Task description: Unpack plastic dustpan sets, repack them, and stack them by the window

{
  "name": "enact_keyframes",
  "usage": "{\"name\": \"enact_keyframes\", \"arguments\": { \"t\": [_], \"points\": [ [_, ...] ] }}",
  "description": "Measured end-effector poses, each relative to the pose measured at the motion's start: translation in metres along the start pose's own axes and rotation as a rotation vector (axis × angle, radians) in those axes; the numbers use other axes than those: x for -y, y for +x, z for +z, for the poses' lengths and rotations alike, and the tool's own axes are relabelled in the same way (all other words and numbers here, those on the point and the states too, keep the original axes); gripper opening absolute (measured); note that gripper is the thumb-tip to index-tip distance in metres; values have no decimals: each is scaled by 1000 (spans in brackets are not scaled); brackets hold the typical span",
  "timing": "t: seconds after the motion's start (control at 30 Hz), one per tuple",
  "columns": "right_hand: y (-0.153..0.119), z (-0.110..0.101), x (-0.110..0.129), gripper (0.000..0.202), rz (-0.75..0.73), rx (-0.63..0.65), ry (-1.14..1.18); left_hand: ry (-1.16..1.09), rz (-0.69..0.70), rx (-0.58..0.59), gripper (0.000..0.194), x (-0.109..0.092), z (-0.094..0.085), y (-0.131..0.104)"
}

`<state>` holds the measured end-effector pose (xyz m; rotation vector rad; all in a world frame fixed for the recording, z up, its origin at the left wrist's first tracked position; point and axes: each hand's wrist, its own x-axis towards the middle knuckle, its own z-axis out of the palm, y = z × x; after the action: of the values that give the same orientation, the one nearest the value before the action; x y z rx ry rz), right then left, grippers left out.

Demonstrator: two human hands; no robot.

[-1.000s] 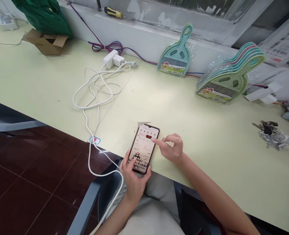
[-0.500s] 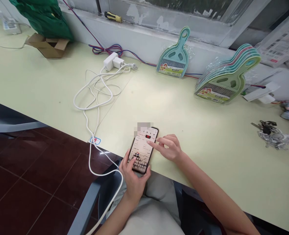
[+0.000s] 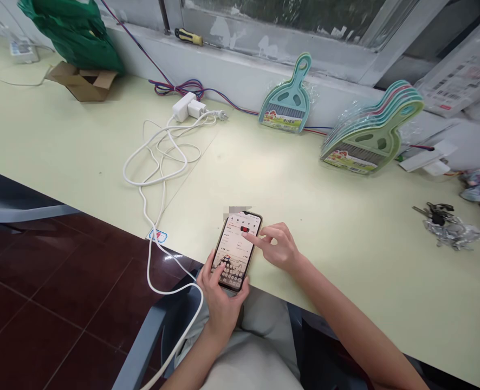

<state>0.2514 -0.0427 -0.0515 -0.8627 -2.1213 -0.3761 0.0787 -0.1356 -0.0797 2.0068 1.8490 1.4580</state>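
Observation:
A lit phone [image 3: 238, 249] lies tilted over the table's front edge, its screen showing text above a keyboard. Wrapped round its lower end is my left hand [image 3: 221, 303], with a finger over the keyboard area. My right hand [image 3: 278, 246] is at the phone's right side, its index fingertip on or just above the upper screen. The thumb and other fingers of that hand are curled together in a ring, and nothing shows between them. A blurred patch covers the phone's top left corner.
White cables and a charger [image 3: 185, 107] lie left on the table [image 3: 284, 189]. Dustpan sets [image 3: 286, 103] and a stack of them [image 3: 370, 135] lean at the back. Keys [image 3: 439, 213] lie right. A cardboard box [image 3: 86, 86], green bag [image 3: 77, 38] and screwdriver [image 3: 188, 37] are behind.
The view has shifted slightly, so the background sits a little lower. Both hands and the phone have stayed nearly in place.

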Motion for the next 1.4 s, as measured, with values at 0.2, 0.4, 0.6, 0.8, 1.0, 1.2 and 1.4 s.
{"name": "enact_keyframes", "arguments": {
  "t": [0.2,0.4,0.6,0.8,1.0,1.2,1.4],
  "points": [
    [7,-3,-6,43,193,-183,-91,-26,-19,39,61,-3,-8,7],
    [9,-14,-49,7,512,-288,-99,-70,27,139,62,19,-7,38],
    [-19,-47,-140,15,948,-523,-59,194,-9,322,67,76,17,144],
    [-47,-99,-249,10,1254,-545,-282,399,26,525,73,93,51,258],
    [-43,-112,-301,32,1451,-329,-293,209,267,263,51,27,100,244],
    [-43,-114,-308,32,1517,-206,-322,-183,291,472,35,-25,169,231],
    [-44,-116,-311,20,1494,-87,-382,-498,63,535,22,-30,222,225]
  ]
}}
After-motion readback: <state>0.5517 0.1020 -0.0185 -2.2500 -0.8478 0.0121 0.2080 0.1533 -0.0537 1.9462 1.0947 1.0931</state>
